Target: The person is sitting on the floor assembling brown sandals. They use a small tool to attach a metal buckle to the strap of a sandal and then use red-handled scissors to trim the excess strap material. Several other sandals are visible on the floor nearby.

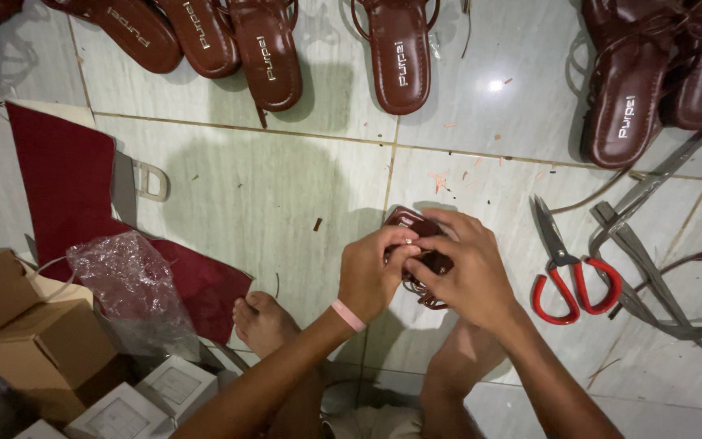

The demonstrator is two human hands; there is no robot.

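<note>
Brown sandal: I see left hand and right hand both pinching it closed; red-handled scissors at three o'clock.

landmark: scissors, on floor
sandal in both hands: left of scissors
straps: right, touching
sandal row: beyond

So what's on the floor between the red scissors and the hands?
Nothing much: in the head view, only bare pale tile lies between the red-handled scissors and the right hand, which, with the left hand, holds a dark brown sandal piece.
</note>
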